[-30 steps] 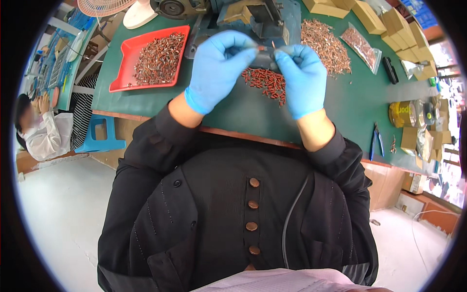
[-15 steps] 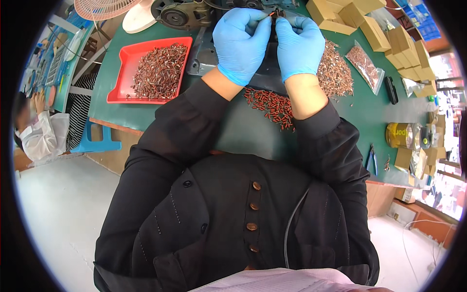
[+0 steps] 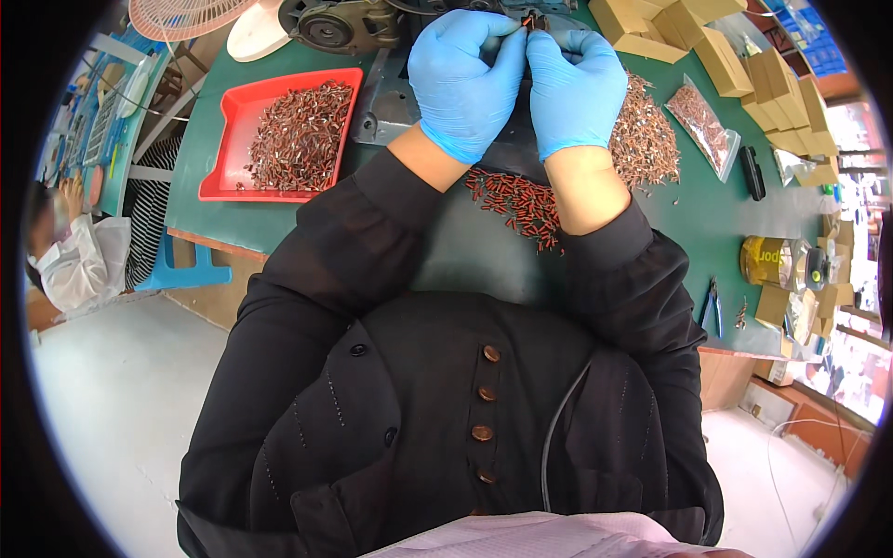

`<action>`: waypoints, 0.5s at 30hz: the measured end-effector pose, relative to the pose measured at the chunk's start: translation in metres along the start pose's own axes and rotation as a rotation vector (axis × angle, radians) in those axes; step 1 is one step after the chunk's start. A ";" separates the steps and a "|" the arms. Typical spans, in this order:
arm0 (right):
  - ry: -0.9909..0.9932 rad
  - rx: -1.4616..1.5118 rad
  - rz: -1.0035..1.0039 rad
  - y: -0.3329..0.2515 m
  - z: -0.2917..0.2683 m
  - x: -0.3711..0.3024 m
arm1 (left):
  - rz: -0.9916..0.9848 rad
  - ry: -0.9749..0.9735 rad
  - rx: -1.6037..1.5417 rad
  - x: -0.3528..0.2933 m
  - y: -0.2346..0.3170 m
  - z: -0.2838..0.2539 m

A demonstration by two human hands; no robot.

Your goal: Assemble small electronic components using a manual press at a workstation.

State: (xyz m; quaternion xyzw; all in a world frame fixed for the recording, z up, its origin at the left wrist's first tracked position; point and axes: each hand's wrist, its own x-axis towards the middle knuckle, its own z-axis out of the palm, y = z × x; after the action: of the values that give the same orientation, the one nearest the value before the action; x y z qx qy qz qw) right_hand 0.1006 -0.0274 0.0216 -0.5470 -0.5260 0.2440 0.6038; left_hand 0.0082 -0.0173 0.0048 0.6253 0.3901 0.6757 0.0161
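Note:
Both hands wear blue gloves and meet at the front of a dark metal machine (image 3: 391,98). My left hand (image 3: 465,88) is closed in a pinch at a small orange-red piece (image 3: 527,22), too small to name surely. Close beside it, my right hand (image 3: 577,93) is pinched too; whatever its fingertips hold is hidden. Below my wrists lies a spread of small dark-red cylindrical parts (image 3: 521,206). Right of my right hand is a heap of small copper-coloured parts (image 3: 644,139). A red tray (image 3: 219,181) at the left holds many brown and silvery pieces.
On the green table (image 3: 465,251), a clear bag of parts (image 3: 702,126), a black object (image 3: 752,173), blue-handled pliers (image 3: 712,307) and a yellow-labelled container (image 3: 772,260) lie rightward. Cardboard boxes (image 3: 777,93) stand behind. A pink fan (image 3: 186,14) is far left; another person (image 3: 84,251) sits beyond.
My hands stay pinched together at the machine, with only a slight shift of the fingertips. The orange-red piece now stands more upright between them. The view has moved slightly.

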 end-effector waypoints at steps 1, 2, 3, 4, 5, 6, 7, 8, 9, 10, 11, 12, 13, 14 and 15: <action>0.004 0.004 -0.005 0.001 0.000 0.000 | -0.003 -0.004 0.003 0.000 0.001 0.000; 0.004 0.004 -0.005 0.002 0.000 -0.001 | -0.006 -0.009 0.006 -0.001 0.001 0.000; 0.004 0.014 -0.001 0.001 0.000 -0.002 | -0.005 -0.008 0.009 -0.001 -0.002 -0.001; 0.004 0.025 0.003 0.000 0.000 -0.002 | 0.010 -0.003 0.015 -0.002 -0.008 -0.002; 0.001 0.027 0.003 0.000 0.001 -0.003 | 0.025 0.002 0.022 -0.002 -0.011 -0.003; 0.001 0.021 -0.008 0.001 0.001 -0.002 | 0.024 0.002 0.020 -0.002 -0.013 -0.002; 0.001 0.014 -0.019 0.002 0.001 -0.002 | 0.048 0.003 0.028 -0.002 -0.014 -0.001; 0.001 0.013 -0.019 0.002 0.001 -0.001 | 0.071 0.004 0.037 -0.002 -0.015 -0.001; 0.002 0.010 -0.021 0.002 0.001 -0.001 | 0.071 0.003 0.036 -0.001 -0.011 -0.001; 0.003 0.007 -0.023 0.002 0.001 0.000 | 0.043 -0.006 0.020 0.000 -0.005 -0.001; 0.004 0.005 -0.023 0.003 0.001 0.001 | 0.014 -0.016 0.005 0.002 0.000 0.000; 0.005 0.022 -0.021 0.003 0.002 0.002 | 0.015 -0.016 0.006 0.003 0.000 -0.001; 0.007 0.038 -0.020 0.004 0.002 0.003 | 0.013 -0.022 0.013 0.004 0.001 -0.001; 0.007 0.039 -0.020 0.005 0.003 0.003 | 0.011 -0.028 0.019 0.005 0.001 -0.001; 0.019 0.068 -0.020 0.006 0.003 0.003 | 0.011 -0.027 0.020 0.004 -0.003 -0.001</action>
State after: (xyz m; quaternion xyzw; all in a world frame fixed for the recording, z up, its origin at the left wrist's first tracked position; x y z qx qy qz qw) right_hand 0.1003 -0.0214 0.0165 -0.5231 -0.5169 0.2506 0.6295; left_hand 0.0048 -0.0139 0.0063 0.6368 0.3931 0.6632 0.0115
